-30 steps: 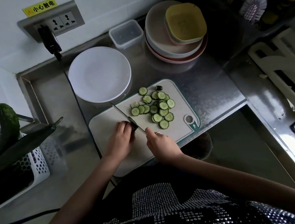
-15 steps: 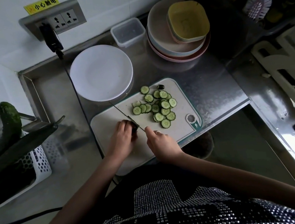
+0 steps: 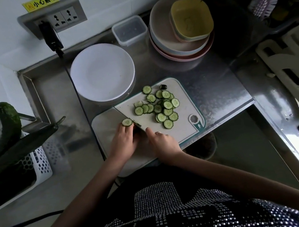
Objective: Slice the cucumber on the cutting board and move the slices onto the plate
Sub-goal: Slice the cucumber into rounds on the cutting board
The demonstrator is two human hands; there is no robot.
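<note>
A white cutting board (image 3: 183, 131) with a teal rim lies on the steel counter. Several cucumber slices (image 3: 160, 105) are piled on its far right part, with a dark end stub (image 3: 163, 86) behind them. My left hand (image 3: 124, 141) holds a cucumber piece (image 3: 127, 122) at its fingertips, pale cut face up, just left of the blade. My right hand (image 3: 162, 142) grips the handle of a knife (image 3: 127, 116), whose blade runs diagonally toward the far left. The white plate (image 3: 102, 72) stands behind the board with nothing on it.
A stack of coloured plates (image 3: 180, 33) and a clear lidded box (image 3: 129, 30) stand at the back. A white basket (image 3: 38, 159) with whole cucumbers (image 3: 10, 125) is on the left. A black cable (image 3: 80, 99) runs from the wall socket (image 3: 52, 18) past the board's left edge.
The cucumber piece under my left hand now shows its pale cut face beyond my fingertips. The knife stays beside it. The camera has shifted slightly.
</note>
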